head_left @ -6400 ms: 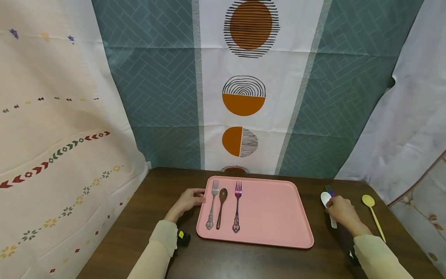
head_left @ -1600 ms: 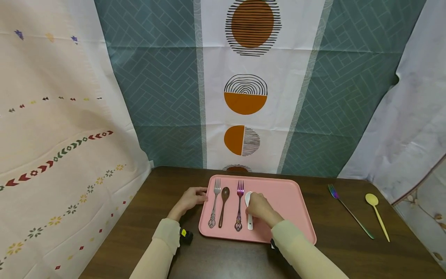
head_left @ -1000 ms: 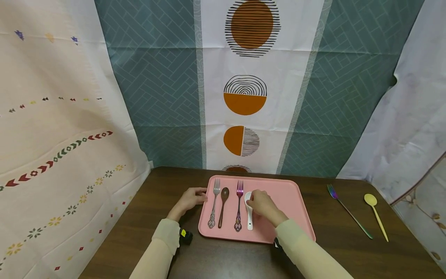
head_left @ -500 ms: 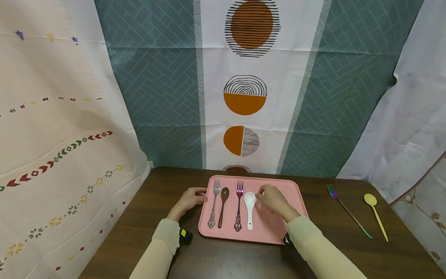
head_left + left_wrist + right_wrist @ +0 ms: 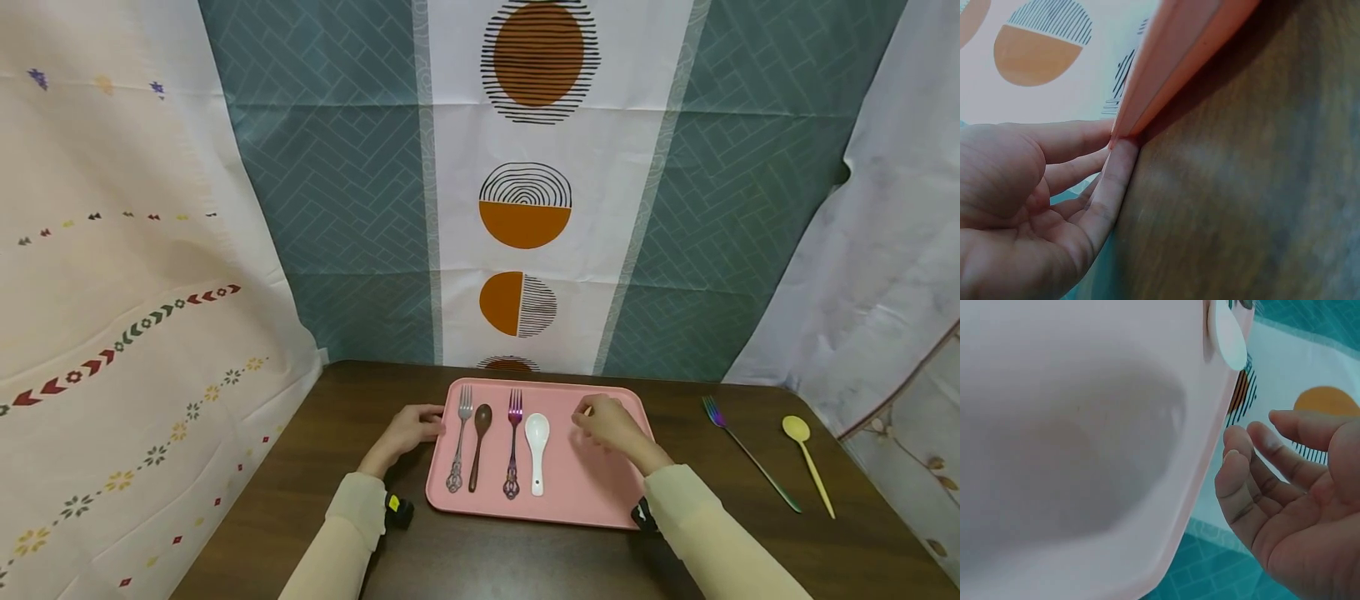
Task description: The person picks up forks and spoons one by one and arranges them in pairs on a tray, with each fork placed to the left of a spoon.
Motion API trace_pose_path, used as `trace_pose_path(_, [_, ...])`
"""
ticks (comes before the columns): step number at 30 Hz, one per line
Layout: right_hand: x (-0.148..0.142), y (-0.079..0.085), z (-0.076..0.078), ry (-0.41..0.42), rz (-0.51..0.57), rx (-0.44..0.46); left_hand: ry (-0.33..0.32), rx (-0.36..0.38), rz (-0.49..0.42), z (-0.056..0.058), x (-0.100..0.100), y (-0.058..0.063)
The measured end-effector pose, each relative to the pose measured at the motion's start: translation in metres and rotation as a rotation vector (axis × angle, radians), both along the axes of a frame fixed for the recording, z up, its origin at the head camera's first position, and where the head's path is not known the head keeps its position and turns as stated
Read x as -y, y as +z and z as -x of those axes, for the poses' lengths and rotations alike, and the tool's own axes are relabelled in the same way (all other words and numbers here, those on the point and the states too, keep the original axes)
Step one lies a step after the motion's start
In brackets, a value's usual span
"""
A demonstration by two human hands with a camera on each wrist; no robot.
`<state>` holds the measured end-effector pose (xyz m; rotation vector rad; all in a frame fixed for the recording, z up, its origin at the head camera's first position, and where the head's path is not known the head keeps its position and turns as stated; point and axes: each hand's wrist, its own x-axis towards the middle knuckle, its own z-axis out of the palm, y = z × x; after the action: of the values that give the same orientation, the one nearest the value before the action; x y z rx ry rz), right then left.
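My head camera looks forward and down from farthest off, taking in the tabletop (image 5: 525,562) and the patterned cloth (image 5: 360,208) behind. My left wrist camera sits close, facing past my left fingers (image 5: 1113,178) to the edge of the pink tray (image 5: 573,496); my right faces past my right fingers (image 5: 1232,475) across it. All three share tray and cloth.

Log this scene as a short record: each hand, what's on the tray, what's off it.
left hand: fingers touching the left edge of the pink tray
right hand: over the tray, holding nothing
on tray, left to right: silver fork, brown spoon, purple fork, white spoon
on table, right of tray: rainbow-coloured fork, yellow spoon
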<state>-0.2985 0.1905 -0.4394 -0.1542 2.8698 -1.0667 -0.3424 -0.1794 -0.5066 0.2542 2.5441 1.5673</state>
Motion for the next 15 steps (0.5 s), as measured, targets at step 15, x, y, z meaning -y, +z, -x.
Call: trace_pose_path(15, [-0.033, 0.002, 0.002, 0.066, 0.074, -0.081, -0.001, -0.007, -0.005, 0.001, 0.000, 0.000])
